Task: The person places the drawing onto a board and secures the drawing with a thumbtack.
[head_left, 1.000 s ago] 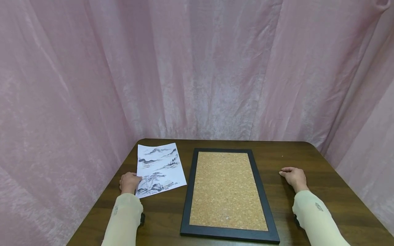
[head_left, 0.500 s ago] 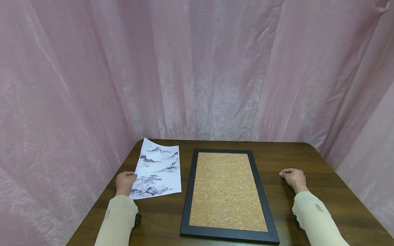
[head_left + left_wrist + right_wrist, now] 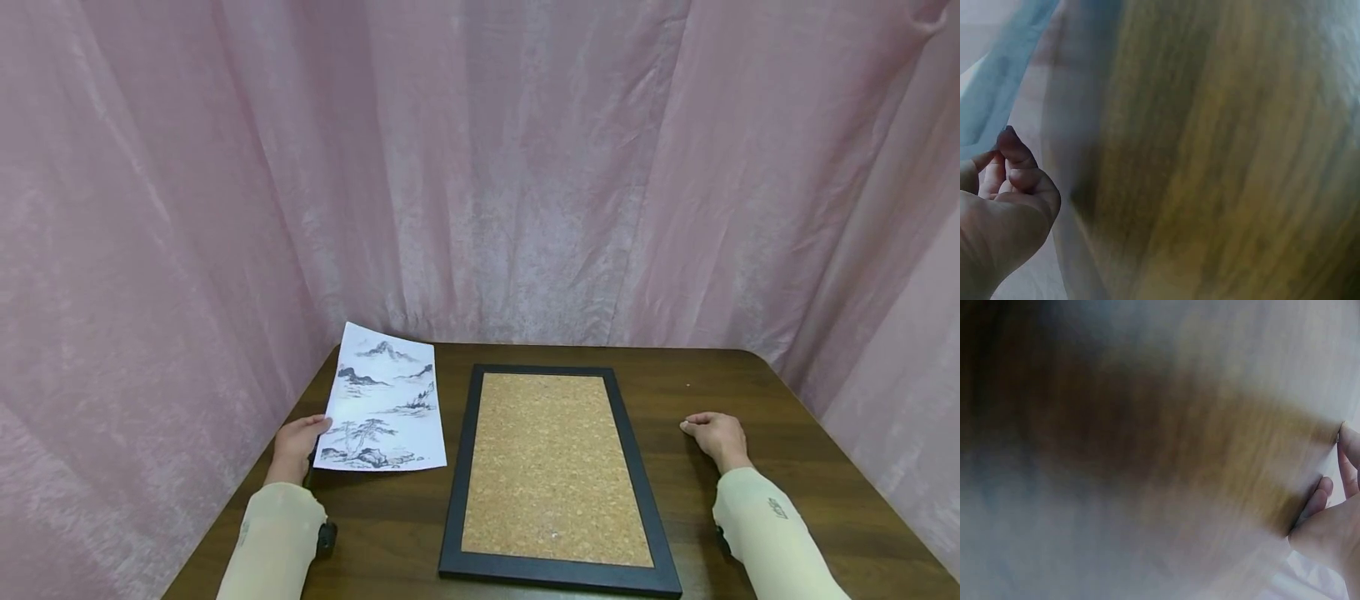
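Observation:
On the left, my left hand [image 3: 297,446] pinches the left edge of a white sheet of paper [image 3: 390,421] printed with an ink landscape of mountains and pines. The sheet is tilted up, its far end bending over the table's back edge in the head view. In the left wrist view the thumb and index finger meet on the paper [image 3: 997,87]. To the right, my right hand [image 3: 717,437] rests on the table with fingers loosely curled. A cork board [image 3: 555,467] in a black frame [image 3: 453,500] lies between the hands.
The brown wooden table [image 3: 390,533] has rounded back corners. A tiny pale speck [image 3: 688,384] shows on it beyond the right hand. Pink velvet curtains [image 3: 525,167] hang close behind and on both sides.
The left hand has moved slightly left and lifted the sheet, which has turned and tilted up from the table. The right hand and the framed cork board have stayed put.

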The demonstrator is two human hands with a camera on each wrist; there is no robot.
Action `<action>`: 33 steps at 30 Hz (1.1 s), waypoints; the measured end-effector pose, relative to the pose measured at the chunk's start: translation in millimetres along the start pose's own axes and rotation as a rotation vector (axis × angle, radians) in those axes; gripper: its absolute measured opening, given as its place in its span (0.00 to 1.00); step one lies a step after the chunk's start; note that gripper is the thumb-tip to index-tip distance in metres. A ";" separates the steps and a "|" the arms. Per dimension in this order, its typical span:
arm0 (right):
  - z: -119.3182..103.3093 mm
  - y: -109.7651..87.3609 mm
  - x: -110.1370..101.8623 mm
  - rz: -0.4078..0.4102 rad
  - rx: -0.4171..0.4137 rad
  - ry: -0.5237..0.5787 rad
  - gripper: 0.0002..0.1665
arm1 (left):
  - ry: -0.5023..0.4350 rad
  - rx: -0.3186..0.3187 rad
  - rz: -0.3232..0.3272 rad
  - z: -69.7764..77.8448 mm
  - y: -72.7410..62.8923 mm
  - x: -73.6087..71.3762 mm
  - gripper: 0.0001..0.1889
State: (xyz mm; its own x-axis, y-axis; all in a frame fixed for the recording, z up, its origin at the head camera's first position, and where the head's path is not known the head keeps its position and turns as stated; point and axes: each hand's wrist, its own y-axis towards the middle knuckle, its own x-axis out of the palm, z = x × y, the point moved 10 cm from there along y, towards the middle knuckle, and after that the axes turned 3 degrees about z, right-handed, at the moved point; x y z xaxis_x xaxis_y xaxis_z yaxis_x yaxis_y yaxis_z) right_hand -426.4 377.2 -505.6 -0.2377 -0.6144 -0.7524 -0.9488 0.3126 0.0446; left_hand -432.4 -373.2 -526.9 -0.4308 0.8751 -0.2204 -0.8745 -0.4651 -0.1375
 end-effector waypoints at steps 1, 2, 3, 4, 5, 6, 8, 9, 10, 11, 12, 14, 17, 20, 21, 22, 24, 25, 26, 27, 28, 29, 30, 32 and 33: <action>-0.3 0.0 -0.1 0.003 -0.001 -0.003 0.19 | -0.032 -0.017 -0.003 -0.5 0.3 0.3 0.19; -0.7 -0.1 -0.1 0.006 -0.003 -0.005 0.19 | -0.053 -0.032 -0.005 -0.9 0.5 0.6 0.18; -0.7 0.1 0.0 0.007 -0.002 -0.005 0.19 | -0.077 -0.047 -0.009 -1.0 0.5 1.0 0.17; -0.9 0.1 0.1 0.006 -0.002 -0.005 0.19 | -0.107 -0.058 -0.014 -0.6 0.4 1.7 0.16; -0.9 0.2 0.1 0.007 -0.004 -0.007 0.19 | -0.128 -0.071 -0.016 0.1 0.0 2.3 0.15; -1.2 0.1 0.1 0.006 -0.007 -0.009 0.19 | -0.155 -0.080 -0.021 1.1 -0.1 3.2 0.14; -1.2 0.3 0.4 0.004 -0.010 -0.009 0.19 | -0.206 -0.086 -0.031 4.8 -1.4 5.5 0.13; -1.3 0.5 0.4 0.003 -0.013 -0.010 0.19 | -0.234 -0.090 -0.036 7.1 -2.5 7.1 0.12; -1.6 0.5 0.3 0.003 -0.017 -0.012 0.19 | -0.262 -0.090 -0.050 9.8 -3.3 9.7 0.11; -1.9 0.5 0.2 0.004 -0.020 -0.013 0.19 | -0.285 -0.091 -0.059 12.6 -4.6 12.1 0.10; -2.1 0.4 0.1 0.004 -0.022 -0.012 0.19 | -0.310 -0.088 -0.073 15.6 -5.5 15.2 0.09; -2.1 0.8 0.0 0.004 -0.025 -0.012 0.18 | -0.359 -0.093 -0.103 21.1 -8.3 22.3 0.08; -1.9 0.7 -0.2 0.006 -0.024 -0.010 0.18 | -0.414 -0.104 -0.133 27.5 -12.0 34.2 0.05; -2.7 0.2 -0.7 0.010 -0.031 -0.014 0.18 | -0.439 -0.114 -0.158 31.8 -16.4 48.0 0.04; -3.0 -0.1 -1.0 0.011 -0.034 -0.015 0.18 | -0.441 -0.116 -0.161 32.9 -18.0 52.8 0.04; -3.5 -0.6 -1.3 0.013 -0.036 -0.015 0.18 | -0.436 -0.121 -0.167 33.5 -19.6 57.8 0.04; -4.2 -1.4 -1.8 0.013 -0.039 -0.016 0.18 | -0.427 -0.125 -0.182 36.0 -23.9 68.1 0.04; -4.3 -1.7 -1.9 0.012 -0.040 -0.015 0.18 | -0.433 -0.131 -0.182 36.9 -25.8 73.0 0.04; -4.5 -2.0 -2.1 0.011 -0.041 -0.015 0.18 | -0.438 -0.132 -0.187 38.4 -28.2 78.2 0.04; -4.6 -2.2 -2.1 0.010 -0.041 -0.015 0.18 | -0.440 -0.133 -0.192 39.7 -30.1 83.4 0.04; -4.6 -2.4 -2.2 0.009 -0.040 -0.015 0.18 | -0.442 -0.133 -0.197 40.8 -32.0 88.4 0.04; -4.2 -2.2 -2.0 0.007 -0.037 -0.014 0.18 | -0.450 -0.131 -0.203 42.4 -34.1 93.6 0.04; -4.0 -2.2 -1.9 0.006 -0.035 -0.012 0.18 | -0.459 -0.134 -0.205 43.1 -35.9 98.5 0.05; -3.3 -1.8 -1.8 0.006 -0.028 -0.010 0.19 | -0.464 -0.130 -0.217 44.9 -39.8 108.6 0.06; -2.7 -1.5 -1.6 0.005 -0.023 -0.007 0.19 | -0.464 -0.129 -0.222 45.3 -41.7 113.5 0.06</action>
State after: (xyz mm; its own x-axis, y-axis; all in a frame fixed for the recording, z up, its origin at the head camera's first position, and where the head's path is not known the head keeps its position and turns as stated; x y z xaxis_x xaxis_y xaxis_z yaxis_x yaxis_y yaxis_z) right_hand -425.2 375.8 -502.7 -0.2413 -0.6077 -0.7566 -0.9522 0.2988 0.0636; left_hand -454.9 -248.4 -502.4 -0.3173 0.9079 0.2740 -0.9339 -0.2489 -0.2567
